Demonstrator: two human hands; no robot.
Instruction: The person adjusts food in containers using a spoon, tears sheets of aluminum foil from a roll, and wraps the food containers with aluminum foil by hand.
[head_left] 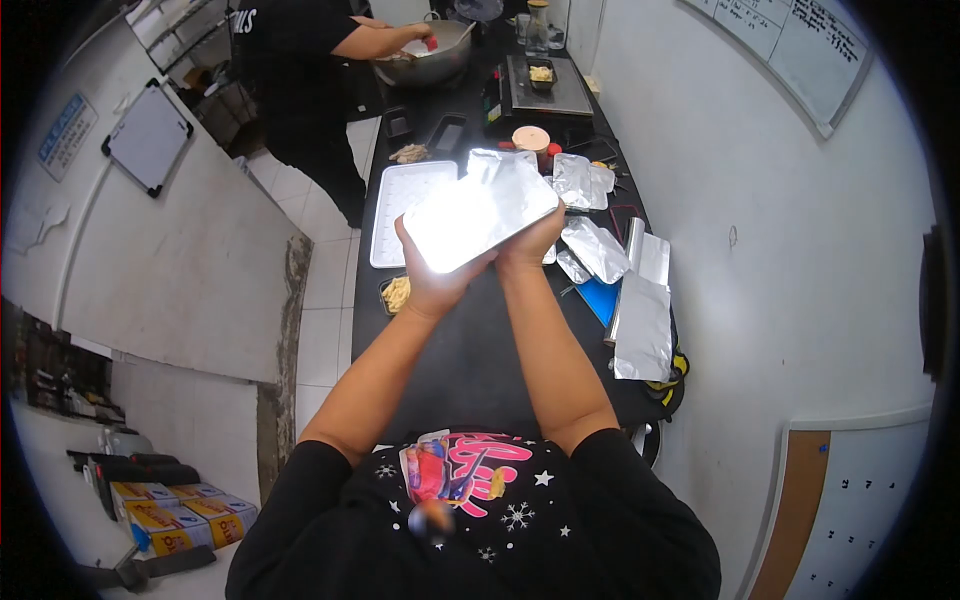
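A foil-covered tray (pixel 485 215) is raised above the black table, tilted, its shiny top glaring in the light. My left hand (pixel 432 285) grips its near left side from below. My right hand (pixel 532 245) holds the right side, fingers wrapped under the edge and partly hidden. Behind it lies a white tray (pixel 385 225), partly covered from view. Below my left hand sits a small black container of pale yellow food pieces (pixel 396 294). Right of my right hand are loose foil sheets (pixel 596 248) and a foil piece by a roll (pixel 643 325).
A digital scale (pixel 570 95) bearing a black container of food (pixel 541 75) stands at the far end. Nearby is a lidded tub (pixel 531 139). Another person (pixel 295 75) works at a large metal bowl (pixel 440 65). A wall borders the table's right side.
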